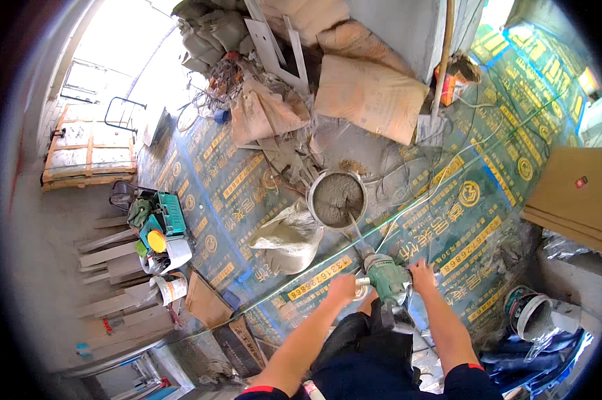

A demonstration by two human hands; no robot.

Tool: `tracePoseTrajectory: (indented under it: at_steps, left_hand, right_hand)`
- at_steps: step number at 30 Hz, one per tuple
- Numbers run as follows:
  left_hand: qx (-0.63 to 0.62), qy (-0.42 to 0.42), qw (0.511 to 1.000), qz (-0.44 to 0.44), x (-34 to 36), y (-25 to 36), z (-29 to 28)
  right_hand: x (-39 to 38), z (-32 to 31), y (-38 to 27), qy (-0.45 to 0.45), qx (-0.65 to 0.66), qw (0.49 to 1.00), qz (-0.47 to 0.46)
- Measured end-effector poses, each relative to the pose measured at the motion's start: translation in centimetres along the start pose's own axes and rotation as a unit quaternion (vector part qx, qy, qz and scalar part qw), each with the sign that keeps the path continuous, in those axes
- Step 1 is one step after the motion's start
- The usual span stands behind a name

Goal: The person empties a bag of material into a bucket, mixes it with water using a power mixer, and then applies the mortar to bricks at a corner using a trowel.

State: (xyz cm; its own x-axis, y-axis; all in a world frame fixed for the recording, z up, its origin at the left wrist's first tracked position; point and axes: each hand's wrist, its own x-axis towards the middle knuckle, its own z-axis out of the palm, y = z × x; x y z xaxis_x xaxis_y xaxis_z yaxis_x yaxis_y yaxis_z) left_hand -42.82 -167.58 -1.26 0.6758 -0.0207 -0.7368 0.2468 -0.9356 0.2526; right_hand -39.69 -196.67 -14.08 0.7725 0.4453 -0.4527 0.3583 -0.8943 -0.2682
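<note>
A green handheld power mixer point(388, 277) sits in front of my body, its metal shaft point(358, 235) slanting down into a round bucket point(310, 200) of wet grey mortar point(336, 197). My left hand point(343, 289) is closed around the pale side handle point(362, 281) of the mixer. On the other side, my right hand point(422, 275) grips the tool's right side; its fingers are partly hidden. The shaft's lower end is sunk in the mortar. Just left of the bucket slumps an open whitish sack point(291, 243).
Printed green protective sheeting point(214, 193) covers the floor. Cables point(414, 200) trail right of the bucket. Behind it lie flattened brown paper bags point(371, 100) and a shovel point(431, 127). Tool crates point(171, 213) stand left; cardboard point(571, 193) and a bucket point(533, 317) are at right.
</note>
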Motion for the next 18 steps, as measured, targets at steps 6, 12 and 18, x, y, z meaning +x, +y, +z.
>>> tracePoseTrajectory:
  at_steps: [6,12,18]
  left_hand:
    - [-0.105,0.002,0.994,-0.01,0.7,2.1,15.7]
    - [-0.16,-0.006,0.987,-0.036,5.3,2.7,19.1]
    - [-0.083,-0.083,0.993,-0.032,6.2,3.9,15.7]
  right_hand:
    - [0.7,2.3,5.8,0.037,0.0,0.994,-0.105]
    - [4.6,5.5,9.0,0.0,-0.022,0.993,-0.119]
    - [3.5,8.7,9.6,0.031,-0.004,0.998,-0.057]
